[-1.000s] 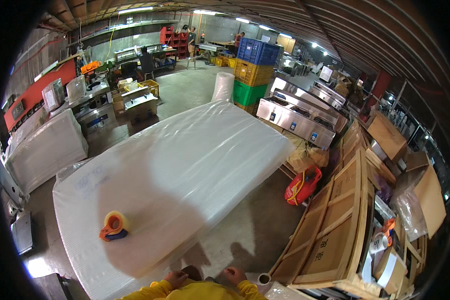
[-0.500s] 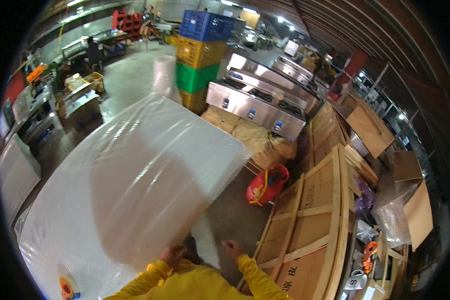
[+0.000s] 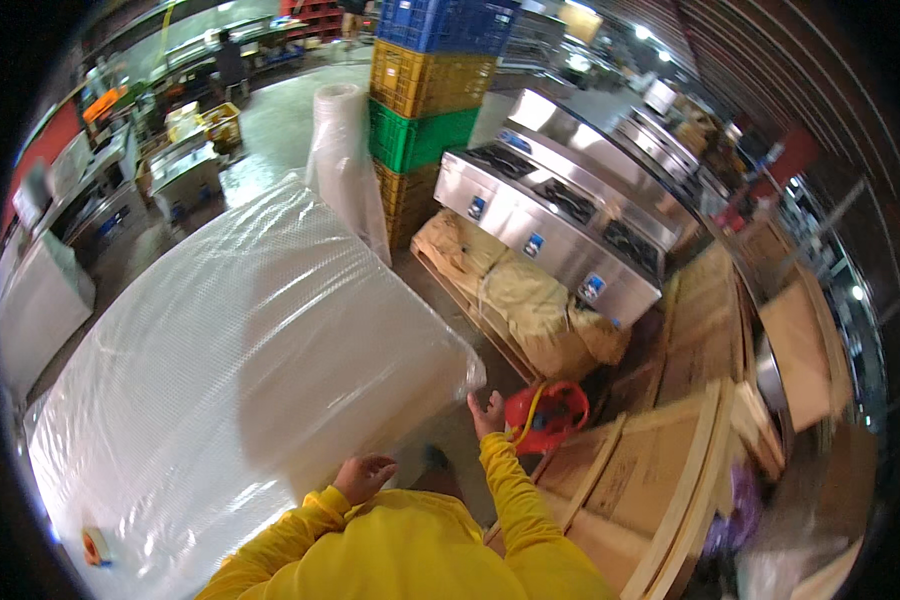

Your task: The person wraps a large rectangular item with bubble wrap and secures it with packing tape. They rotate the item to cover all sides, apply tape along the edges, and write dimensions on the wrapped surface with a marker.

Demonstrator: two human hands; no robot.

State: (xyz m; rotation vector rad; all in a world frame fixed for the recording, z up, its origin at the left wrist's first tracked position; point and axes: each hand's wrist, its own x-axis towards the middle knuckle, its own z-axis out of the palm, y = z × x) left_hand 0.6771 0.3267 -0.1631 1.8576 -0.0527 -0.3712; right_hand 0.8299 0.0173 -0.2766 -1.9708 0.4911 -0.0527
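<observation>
Stacked crates (image 3: 423, 138) stood beyond the bubble-wrapped package (image 3: 210, 360); remotely, I had the left hand (image 3: 363, 478) unclenched beside it, the right hand (image 3: 487, 413) splayed, empty, near its corner.

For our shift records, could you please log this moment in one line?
left hand: empty, near bubble-wrapped package | right hand: open, empty, by package corner, contact unclear | tape roll: on package

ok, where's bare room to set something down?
Most room: the bubble-wrapped slab, between the tape roll and its far edge. Narrow floor strip between slab and tan wrapped bundle. Crowded: right side, red gas cylinder and wooden crates.
</observation>
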